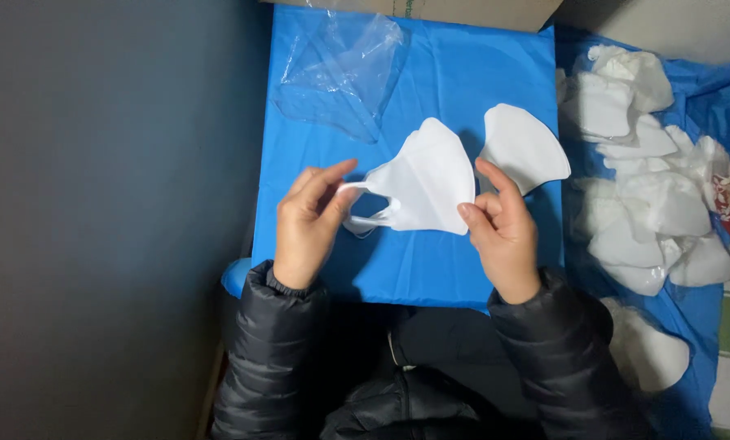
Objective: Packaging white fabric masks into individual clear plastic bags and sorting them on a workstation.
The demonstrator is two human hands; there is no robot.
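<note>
The person wears a black, glossy, quilted puffer jacket whose padded sleeves, stitched in horizontal ribs, end in gathered elastic cuffs at the wrists of the bare left hand point(304, 224) and bare right hand point(505, 236), with dark clothing below.

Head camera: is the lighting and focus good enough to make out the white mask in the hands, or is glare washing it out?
Head view: the white mask is bright but its folds and ear loop stay readable against the blue sheet; both hands, left hand and right hand, are sharp; the clear plastic bag shows faint glare; the left side is dark.
</note>
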